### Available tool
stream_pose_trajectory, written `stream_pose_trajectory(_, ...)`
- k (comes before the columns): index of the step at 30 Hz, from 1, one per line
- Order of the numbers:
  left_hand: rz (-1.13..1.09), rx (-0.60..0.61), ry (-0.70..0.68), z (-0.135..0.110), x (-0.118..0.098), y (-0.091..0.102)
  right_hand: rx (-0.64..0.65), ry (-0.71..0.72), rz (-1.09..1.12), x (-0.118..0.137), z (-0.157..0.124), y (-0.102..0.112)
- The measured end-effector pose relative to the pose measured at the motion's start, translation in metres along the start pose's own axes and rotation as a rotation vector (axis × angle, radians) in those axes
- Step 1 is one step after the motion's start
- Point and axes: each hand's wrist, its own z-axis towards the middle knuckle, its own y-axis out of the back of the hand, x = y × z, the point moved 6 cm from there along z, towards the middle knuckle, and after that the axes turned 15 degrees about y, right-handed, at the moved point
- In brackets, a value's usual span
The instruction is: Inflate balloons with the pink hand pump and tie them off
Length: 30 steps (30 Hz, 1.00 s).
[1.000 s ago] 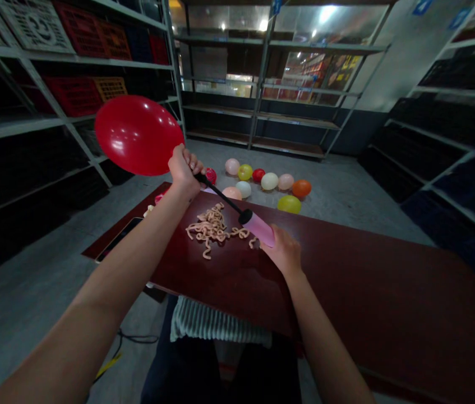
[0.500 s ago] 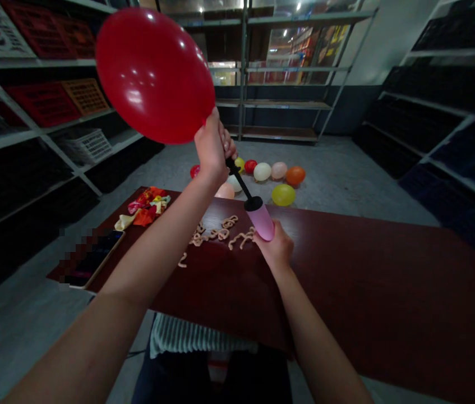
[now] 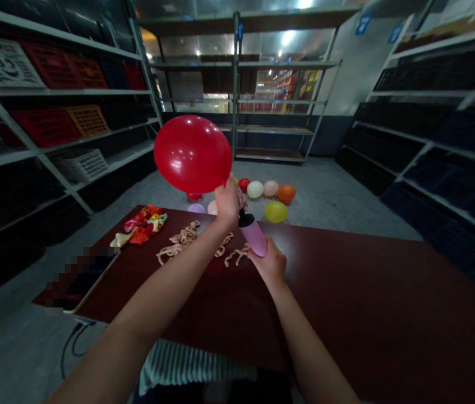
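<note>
My left hand point(image 3: 227, 203) is closed around the neck of an inflated red balloon point(image 3: 192, 154), held on the black tip of a hand pump. My right hand point(image 3: 267, 265) grips the pump's pink barrel point(image 3: 254, 238) from below. The two hands are close together, with the pump rod pushed in. Both are raised above a dark red table point(image 3: 346, 303). Under them on the table lies a scatter of pale, limp uninflated balloons point(image 3: 183, 242).
A small heap of coloured uninflated balloons point(image 3: 142, 221) and a tablet point(image 3: 90, 278) lie on the table's left end. Several inflated balloons point(image 3: 276, 211) rest on the floor beyond the table. Metal shelving with crates point(image 3: 47, 123) lines both sides and the back.
The left hand has come down toward the right, pushing the pump rod into the barrel. The balloon has dropped lower in view with it.
</note>
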Motion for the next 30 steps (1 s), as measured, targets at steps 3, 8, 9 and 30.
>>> stream_pose_trajectory(3, -0.072, -0.081, 0.017, 0.0, -0.013, 0.035, 0.038, 0.128, -0.043, 0.012, 0.0, -0.004)
stream_pose_trajectory(8, -0.195, -0.151, 0.021, -0.005, -0.033, 0.086, 0.133, 0.279, -0.095, 0.03, -0.003, -0.007)
stream_pose_trajectory(9, -0.222, -0.165, 0.019, -0.005, -0.037, 0.095, 0.144, 0.304, -0.109, 0.032, -0.003, -0.006)
stream_pose_trajectory(30, -0.115, -0.09, -0.237, -0.021, -0.129, 0.084, 0.139, 0.33, 0.009, 0.03, -0.008, -0.004)
